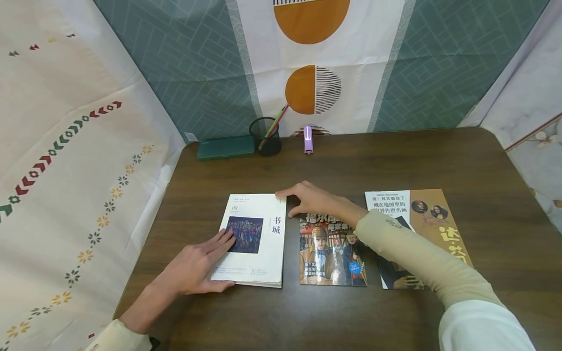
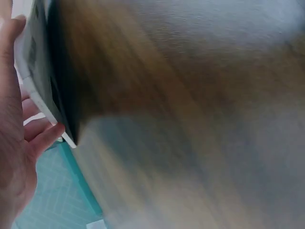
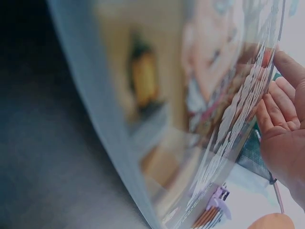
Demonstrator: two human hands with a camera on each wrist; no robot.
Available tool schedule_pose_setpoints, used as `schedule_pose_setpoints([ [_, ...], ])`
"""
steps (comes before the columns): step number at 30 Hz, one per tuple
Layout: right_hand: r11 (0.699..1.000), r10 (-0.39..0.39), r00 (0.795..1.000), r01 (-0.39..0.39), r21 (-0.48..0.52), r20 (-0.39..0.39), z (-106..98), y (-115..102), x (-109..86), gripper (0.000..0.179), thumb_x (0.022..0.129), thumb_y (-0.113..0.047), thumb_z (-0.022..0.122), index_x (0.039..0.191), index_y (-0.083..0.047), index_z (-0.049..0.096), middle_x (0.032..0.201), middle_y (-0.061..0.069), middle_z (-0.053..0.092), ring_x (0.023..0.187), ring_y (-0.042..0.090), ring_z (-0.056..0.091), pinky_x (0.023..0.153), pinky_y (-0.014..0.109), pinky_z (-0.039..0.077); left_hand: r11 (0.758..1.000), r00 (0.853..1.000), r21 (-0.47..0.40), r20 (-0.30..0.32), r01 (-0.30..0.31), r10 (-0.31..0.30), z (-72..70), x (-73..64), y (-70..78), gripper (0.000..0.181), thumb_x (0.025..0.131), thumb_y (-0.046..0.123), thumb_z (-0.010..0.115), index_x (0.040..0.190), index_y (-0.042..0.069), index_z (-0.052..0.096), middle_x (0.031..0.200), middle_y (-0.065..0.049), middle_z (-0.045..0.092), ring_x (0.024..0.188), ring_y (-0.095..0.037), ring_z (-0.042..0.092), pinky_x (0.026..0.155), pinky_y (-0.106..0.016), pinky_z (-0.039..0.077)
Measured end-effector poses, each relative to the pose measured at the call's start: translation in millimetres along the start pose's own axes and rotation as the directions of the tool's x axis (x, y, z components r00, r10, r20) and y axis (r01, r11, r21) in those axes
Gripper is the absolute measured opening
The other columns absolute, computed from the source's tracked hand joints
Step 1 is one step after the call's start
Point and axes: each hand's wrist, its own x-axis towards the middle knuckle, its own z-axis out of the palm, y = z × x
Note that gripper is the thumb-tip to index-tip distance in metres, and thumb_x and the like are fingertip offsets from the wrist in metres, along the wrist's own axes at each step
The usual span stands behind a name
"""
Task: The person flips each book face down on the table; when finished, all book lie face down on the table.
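Observation:
A white book [image 1: 270, 253] with a dark blue picture lies closed on the left side of the table. My left hand [image 1: 197, 265] rests at its left edge, fingers on the cover and thumb by the bottom edge. The left wrist view has this hand [image 2: 14, 138] along the book's edge [image 2: 40, 90]. My right hand [image 1: 309, 200] reaches the book's upper right corner, index finger at the corner and thumb near the right side. Below that hand lies a glossy magazine [image 1: 331, 258], its upper part partly covered; it looms close in the right wrist view.
At right, under my right forearm, lies a brown and white book [image 1: 423, 209]. Along the back edge stand a green case [image 1: 226, 147], a black mesh pen holder [image 1: 270, 144] with pencils, and a purple stapler [image 1: 308, 139]. Patterned cloth hangs behind the brown table [image 1: 333, 317].

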Motion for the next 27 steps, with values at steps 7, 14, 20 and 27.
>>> schedule_pose_setpoints([
  [7, 1.0, 0.018, 1.0, -0.018, 0.012, -0.004, -1.5, -1.9, -1.8, 0.066, 0.092, -0.017, 0.085, 0.151, -0.007, 0.059, 0.151, 0.012, 0.059, 0.1, 0.023, 0.067, 0.083, 0.034, 0.045, 0.997, 0.997, -0.071, -0.081, 0.009, -0.015, -13.0, 4.2, 0.7, 0.085, 0.093, 0.071, 0.068, 0.145, 0.004, 0.065, 0.148, -0.015, 0.063, 0.129, -0.034, 0.065, 0.079, -0.046, 0.064],
  [14, 0.999, 0.034, 0.999, -0.034, 0.011, -0.016, 0.7, -2.6, -1.6, 0.066, 0.091, -0.018, 0.086, 0.151, -0.006, 0.059, 0.151, 0.012, 0.059, 0.125, 0.028, 0.066, 0.084, 0.034, 0.046, 0.995, 0.989, -0.102, -0.15, 0.001, -0.017, -24.1, 9.9, -1.9, 0.07, 0.098, 0.065, 0.066, 0.138, 0.007, 0.072, 0.142, -0.008, 0.068, 0.125, -0.031, 0.068, 0.075, -0.044, 0.064],
  [20, 0.999, 0.007, 0.999, -0.008, -0.034, -0.048, 5.7, -2.7, 1.3, 0.064, 0.091, -0.018, 0.087, 0.148, -0.003, 0.062, 0.149, 0.013, 0.061, 0.133, 0.031, 0.062, 0.095, 0.035, 0.055, 0.995, 0.977, -0.094, -0.211, -0.025, 0.005, -32.4, 16.7, -5.9, 0.061, 0.103, 0.061, 0.06, 0.132, 0.009, 0.076, 0.133, -0.005, 0.073, 0.117, -0.028, 0.073, 0.076, -0.045, 0.064],
  [27, 0.997, -0.003, 0.996, -0.003, -0.074, -0.085, 7.7, -4.6, 3.4, 0.063, 0.09, -0.018, 0.087, 0.145, -0.001, 0.063, 0.146, 0.014, 0.064, 0.131, 0.032, 0.063, 0.104, 0.041, 0.055, 0.994, 0.972, -0.105, -0.232, 0.009, -0.033, -43.3, 25.5, -6.3, 0.051, 0.102, 0.051, 0.066, 0.13, 0.011, 0.078, 0.127, -0.006, 0.076, 0.109, -0.027, 0.076, 0.072, -0.042, 0.064],
])
